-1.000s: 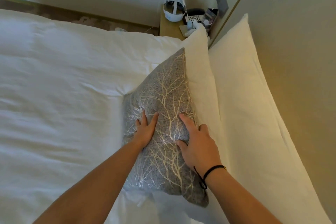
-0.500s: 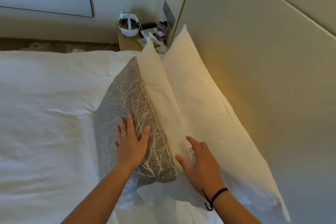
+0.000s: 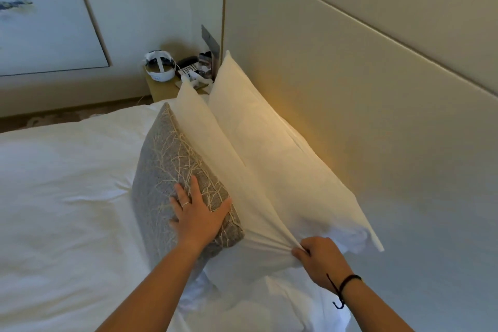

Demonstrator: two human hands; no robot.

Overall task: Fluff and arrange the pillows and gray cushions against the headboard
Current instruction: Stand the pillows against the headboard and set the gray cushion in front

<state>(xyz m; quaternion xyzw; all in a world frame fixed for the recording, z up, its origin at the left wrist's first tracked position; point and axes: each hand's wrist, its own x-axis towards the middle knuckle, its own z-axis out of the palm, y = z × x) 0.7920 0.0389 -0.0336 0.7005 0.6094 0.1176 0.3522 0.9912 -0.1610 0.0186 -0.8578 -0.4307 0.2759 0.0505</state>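
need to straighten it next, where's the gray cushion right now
In the head view, the gray cushion stands centre-left on the bed, leaning against the front white pillow, left hand pressed flat on it.

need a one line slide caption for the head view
Left hand presses flat on the gray branch-patterned cushion while the right hand pinches the corner of the front white pillow by the headboard.

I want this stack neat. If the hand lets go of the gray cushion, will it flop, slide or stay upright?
The gray cushion probably gives under a push: it looks soft where the left hand presses flat. It likely stays propped, since it leans on the front white pillow. That pillow's cover is loose: it bunches where the right hand pinches it, so tugging may shift the cushion.
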